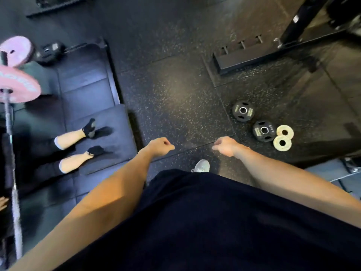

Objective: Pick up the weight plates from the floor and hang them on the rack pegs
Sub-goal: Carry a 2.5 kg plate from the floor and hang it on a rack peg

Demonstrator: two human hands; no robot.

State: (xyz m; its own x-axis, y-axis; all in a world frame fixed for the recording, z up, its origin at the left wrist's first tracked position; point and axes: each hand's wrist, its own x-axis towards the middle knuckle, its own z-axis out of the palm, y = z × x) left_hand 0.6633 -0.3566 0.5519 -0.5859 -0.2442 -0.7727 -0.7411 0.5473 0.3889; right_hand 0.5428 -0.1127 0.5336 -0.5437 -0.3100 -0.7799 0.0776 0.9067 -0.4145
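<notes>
- The left hand (160,146) hangs over the speckled rubber floor (175,90) with its fingers loosely curled inward, holding nothing.
- The right hand (227,146) hangs level with it, a little apart, fingers likewise loosely bent and empty.
- Four weight plates lie flat on the floor to the right of the right hand, well clear of it.
- The farther black plate (243,110) lies alone; the nearer black plate (264,131) sits just below and to the right of it.
- Two small pale plates lie beside the nearer black one: the upper pale plate (285,132) just beside it, the lower pale plate (282,142) touching or overlapping the upper one.
- A black rack base (244,59) with short upright pegs (242,44) stands farther off, above the plates, joined to a black upright post (300,20).
- A grey shoe (202,166) shows between the forearms, above a dark shirt (214,222).
- At left, another person's lower legs (72,151) in black socks rest on a dark mat (88,83).
- A barbell (11,153) with pink plates (18,83) runs down the left edge.
</notes>
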